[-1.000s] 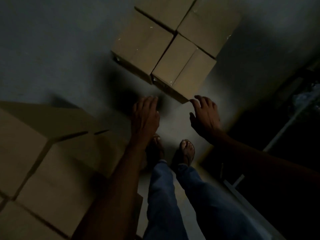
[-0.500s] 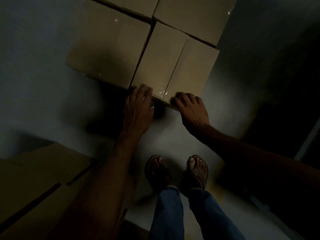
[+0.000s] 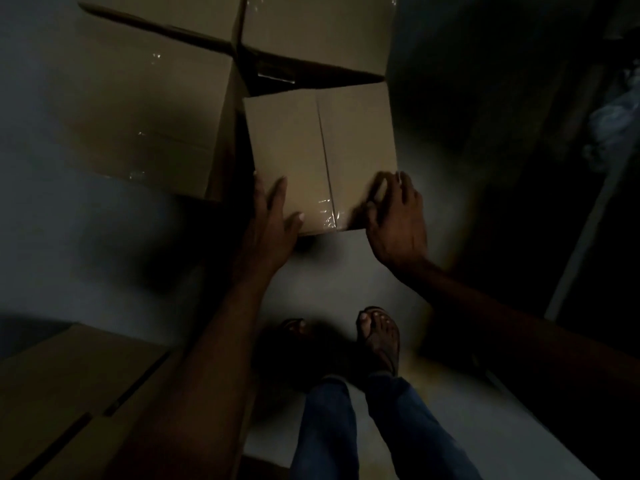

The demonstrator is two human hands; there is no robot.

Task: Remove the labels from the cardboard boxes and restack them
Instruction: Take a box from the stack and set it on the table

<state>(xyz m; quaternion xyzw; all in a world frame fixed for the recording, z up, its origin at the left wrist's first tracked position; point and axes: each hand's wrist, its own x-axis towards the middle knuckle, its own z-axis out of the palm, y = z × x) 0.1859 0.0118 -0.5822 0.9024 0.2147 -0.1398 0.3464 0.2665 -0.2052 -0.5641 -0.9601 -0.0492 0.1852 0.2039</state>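
A small brown cardboard box [image 3: 322, 157] with a glossy strip of clear tape [image 3: 327, 211] along its centre seam sits at 12 o'clock from the person's sandalled feet [image 3: 379, 337], low on the grey floor [image 3: 332, 271]. It is tucked against a larger brown carton [image 3: 149, 109] at 10 o'clock and another carton [image 3: 311, 32] beyond it.

The left hand [image 3: 270, 223] lies at the box's near left corner. Its grip is wide, with straight fingers pressed along the left face and the thumb laid across the top. The right hand [image 3: 398, 223] is at the near right corner, its grip closed round the edge with the fingers curled over the top, though it is slightly blurred.

Bracing opposite corners like this probably serves to draw the box clear of its neighbours or lift it evenly. No label shows on the faces in view, and the dim light hides detail. More flat brown cartons [image 3: 69, 393] lie at 7 o'clock, perhaps where the stack is being rebuilt.
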